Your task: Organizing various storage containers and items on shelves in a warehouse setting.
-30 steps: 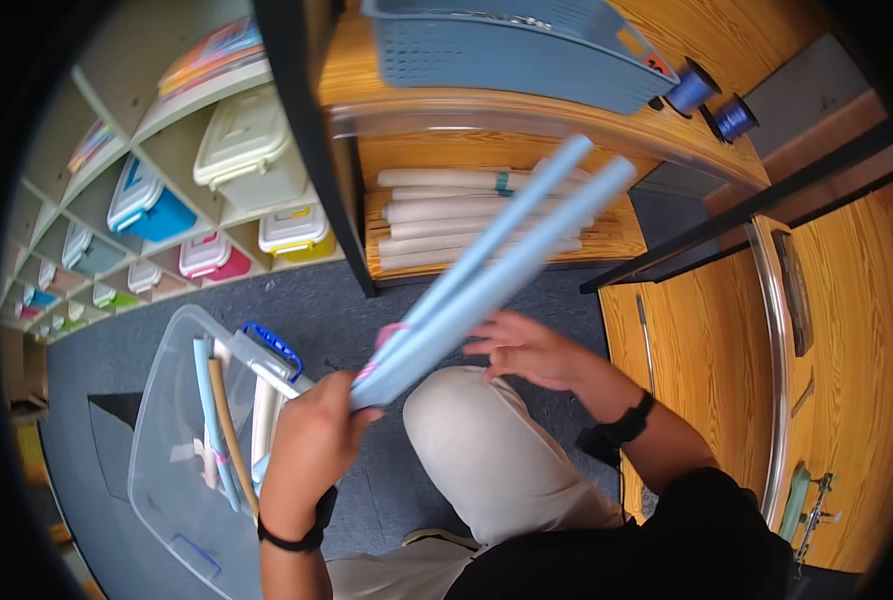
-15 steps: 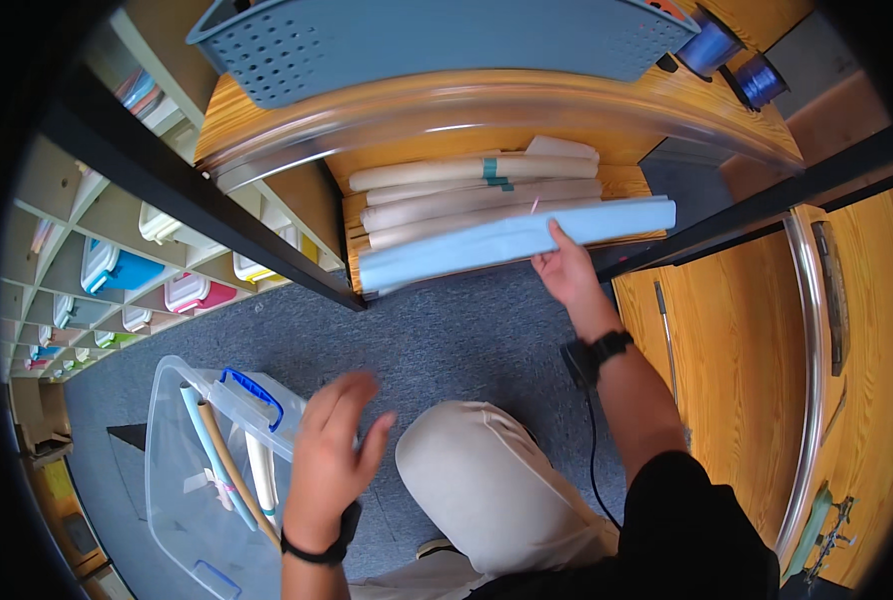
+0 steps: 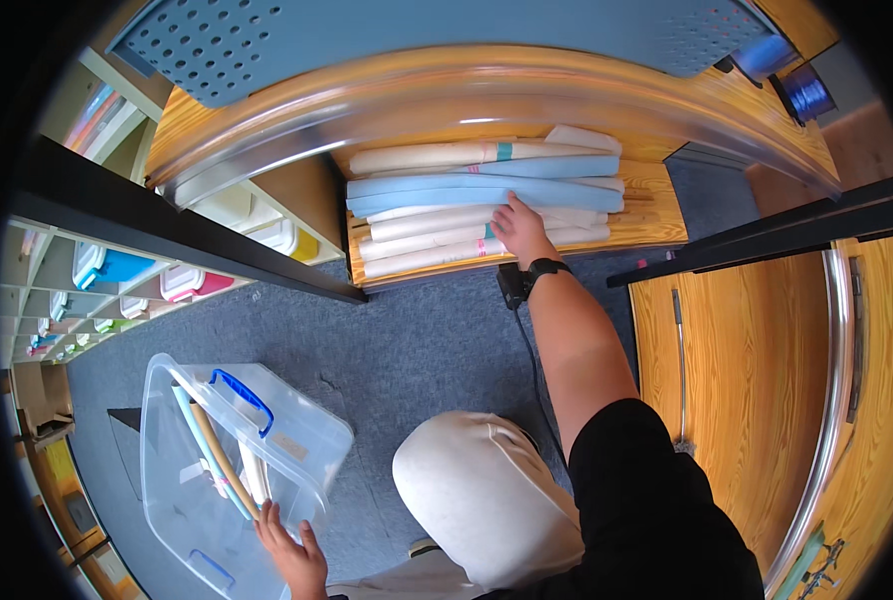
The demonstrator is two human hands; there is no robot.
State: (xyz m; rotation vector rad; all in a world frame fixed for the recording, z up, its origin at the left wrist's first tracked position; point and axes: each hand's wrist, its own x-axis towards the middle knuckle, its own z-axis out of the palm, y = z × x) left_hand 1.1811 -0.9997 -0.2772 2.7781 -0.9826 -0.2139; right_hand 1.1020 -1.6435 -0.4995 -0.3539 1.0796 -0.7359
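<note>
My right hand [image 3: 521, 229] reaches onto a stack of rolled sheets on the low shelf. Its fingers are stretched out, with a fingertip against the lower edge of a light blue roll [image 3: 422, 192] lying across white rolls. Below that roll lie white rolls [image 3: 422, 263] with teal and pink bands. My left hand [image 3: 295, 550] is open with spread fingers at the near side of a clear plastic bin [image 3: 189, 520]. Inside the bin stand a tan roll [image 3: 219, 450], a pale blue roll [image 3: 199, 430] and white rolls [image 3: 255, 472]; the left fingertips are close to the tan one's lower end.
A grey-blue perforated basket [image 3: 447, 40] sits on the wooden shelf above, behind a clear curved edge strip [image 3: 447, 115]. Black posts [image 3: 187, 225] flank the low shelf. Cubbies with coloured bins [image 3: 127, 268] line the left. Wooden panels [image 3: 747, 360] stand at right; blue-grey carpet [image 3: 387, 360] lies between.
The light blue roll went from the shelf's front edge back onto the stack, with my right hand at it. My left hand dropped down toward the bin. The view shifted slightly.
</note>
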